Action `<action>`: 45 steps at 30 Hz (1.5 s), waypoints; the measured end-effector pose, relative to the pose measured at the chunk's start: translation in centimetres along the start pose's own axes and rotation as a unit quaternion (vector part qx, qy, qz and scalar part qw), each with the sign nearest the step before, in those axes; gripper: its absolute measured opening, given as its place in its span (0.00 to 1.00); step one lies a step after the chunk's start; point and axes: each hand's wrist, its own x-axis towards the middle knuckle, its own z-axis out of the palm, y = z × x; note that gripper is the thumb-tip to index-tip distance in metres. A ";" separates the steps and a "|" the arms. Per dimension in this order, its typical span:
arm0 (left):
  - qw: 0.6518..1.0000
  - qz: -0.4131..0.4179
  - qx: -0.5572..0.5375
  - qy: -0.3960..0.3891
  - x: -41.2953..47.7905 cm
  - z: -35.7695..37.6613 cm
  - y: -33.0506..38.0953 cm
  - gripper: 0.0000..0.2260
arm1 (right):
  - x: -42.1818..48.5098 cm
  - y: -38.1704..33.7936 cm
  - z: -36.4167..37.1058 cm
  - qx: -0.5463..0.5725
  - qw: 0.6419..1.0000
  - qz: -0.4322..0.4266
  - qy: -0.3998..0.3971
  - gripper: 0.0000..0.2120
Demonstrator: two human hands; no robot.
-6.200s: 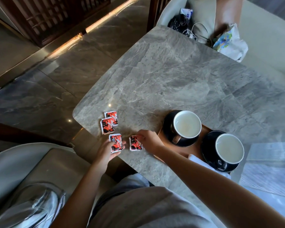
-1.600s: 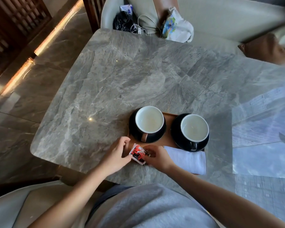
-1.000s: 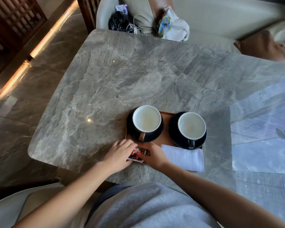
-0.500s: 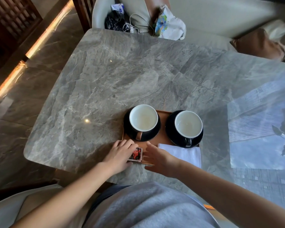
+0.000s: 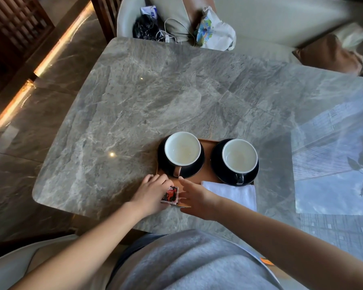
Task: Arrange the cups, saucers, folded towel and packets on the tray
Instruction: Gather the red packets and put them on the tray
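A brown tray (image 5: 207, 164) sits near the table's front edge. It carries two black cups with white insides, the left cup (image 5: 182, 148) and the right cup (image 5: 239, 156), each on a black saucer (image 5: 194, 174) (image 5: 252, 176). A folded white towel (image 5: 233, 194) lies along the tray's front right. A stack of red packets (image 5: 171, 195) rests at the tray's front left corner. My left hand (image 5: 151, 192) rests on the stack's left side, fingers bent over its edge. My right hand (image 5: 197, 198) hovers just right of the packets, fingers straight, holding nothing.
The grey marble table (image 5: 155, 105) stretches bare beyond the tray. Behind its far edge, a seat holds a black bag (image 5: 145, 28), cables and a white printed bag (image 5: 214, 32). A brown cushion (image 5: 331, 53) lies at the far right. Tiled floor drops away on the left.
The packets, earlier spread on the table's left, are now stacked at the tray's front left corner. My right hand has let go of them and opened; my left hand stays on them.
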 end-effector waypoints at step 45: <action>0.999 -0.033 -0.010 -0.016 -0.3 -0.5 0.6 0.26 | -1.5 -1.3 -0.6 -0.106 0.993 -0.046 0.025 0.18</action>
